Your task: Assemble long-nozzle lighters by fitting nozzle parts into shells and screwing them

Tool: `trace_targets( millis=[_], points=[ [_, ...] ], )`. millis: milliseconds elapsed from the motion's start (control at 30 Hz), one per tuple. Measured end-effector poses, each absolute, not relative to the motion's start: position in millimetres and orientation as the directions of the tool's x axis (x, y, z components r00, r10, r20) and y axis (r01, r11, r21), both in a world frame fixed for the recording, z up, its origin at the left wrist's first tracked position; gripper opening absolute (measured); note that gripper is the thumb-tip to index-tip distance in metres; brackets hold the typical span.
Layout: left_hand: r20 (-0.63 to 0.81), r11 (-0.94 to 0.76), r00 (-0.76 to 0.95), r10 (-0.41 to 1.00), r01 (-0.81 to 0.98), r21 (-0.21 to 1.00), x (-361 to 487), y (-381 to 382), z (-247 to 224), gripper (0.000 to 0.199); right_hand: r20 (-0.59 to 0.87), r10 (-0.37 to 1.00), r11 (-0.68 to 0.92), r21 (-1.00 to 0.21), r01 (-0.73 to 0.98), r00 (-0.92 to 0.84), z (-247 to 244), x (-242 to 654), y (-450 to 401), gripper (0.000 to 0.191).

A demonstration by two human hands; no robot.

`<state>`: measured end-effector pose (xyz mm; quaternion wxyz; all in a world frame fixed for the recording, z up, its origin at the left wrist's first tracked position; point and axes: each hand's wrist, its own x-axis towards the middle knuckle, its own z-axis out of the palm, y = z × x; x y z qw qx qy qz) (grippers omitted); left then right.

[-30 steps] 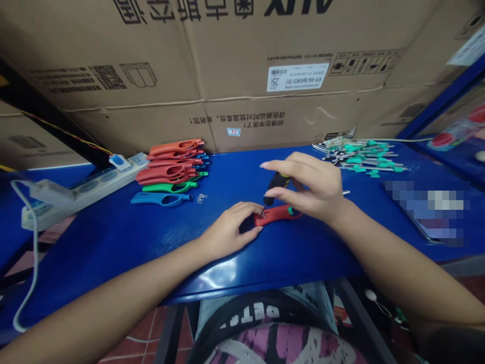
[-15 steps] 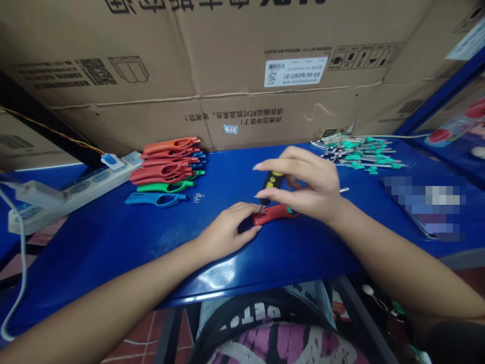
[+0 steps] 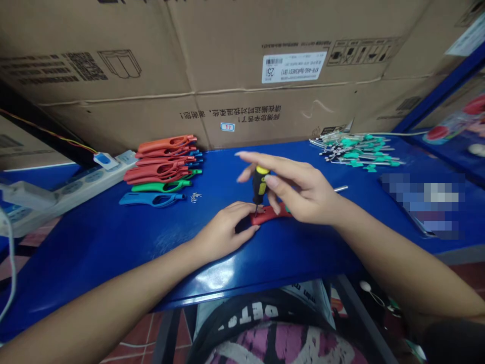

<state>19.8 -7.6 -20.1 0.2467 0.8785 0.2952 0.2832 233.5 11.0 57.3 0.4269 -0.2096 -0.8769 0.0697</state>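
Blue table [image 3: 295, 258] bears the red handle [image 3: 270, 216], green piece [image 3: 287, 209] seemingly fitted; left hand [image 3: 228, 226] fingers pinch it, right hand [image 3: 303, 189] fingers hold a screwdriver [image 3: 259, 183] standing on it. Screwing looks unfinished; other handles [image 3: 159, 173] lie left of it.

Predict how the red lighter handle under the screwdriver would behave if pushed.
With the left hand away, the red lighter handle would probably slide, since the blue tabletop looks glossy. Its elongated shape makes rolling unlikely. Its moulded-plastic look suggests it's stiff.
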Motion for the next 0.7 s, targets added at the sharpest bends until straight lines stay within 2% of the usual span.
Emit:
trace_targets(
  millis=[133,300,433,567,700],
  points=[
    [0.35,-0.701,0.664,0.66,0.378,0.605,20.3,-7.8,-19.4,0.028,0.802,0.347,0.918,-0.182,0.354,-0.486,56.9,233.9,12.2,0.035],
    [0.34,-0.701,0.67,0.66,0.387,0.598,20.2,-7.9,-19.1,0.029,0.721,0.424,0.905,-0.32,0.28,-0.548,60.5,236.4,12.4,0.034],
    [0.341,-0.702,0.668,0.661,0.391,0.596,20.6,-7.8,-19.2,0.029,0.771,0.369,0.915,-0.201,0.35,-0.52,59.5,235.6,12.1,0.038],
    [0.343,-0.703,0.667,0.661,0.393,0.592,21.1,-7.9,-19.0,0.029,0.715,0.436,0.899,-0.326,0.292,-0.546,56.5,233.0,12.4,0.037],
    [0.351,-0.706,0.666,0.658,0.385,0.595,20.6,-8.0,-19.4,0.031,0.794,0.372,0.915,-0.227,0.334,-0.48,56.5,233.9,15.2,0.035]
  ],
)
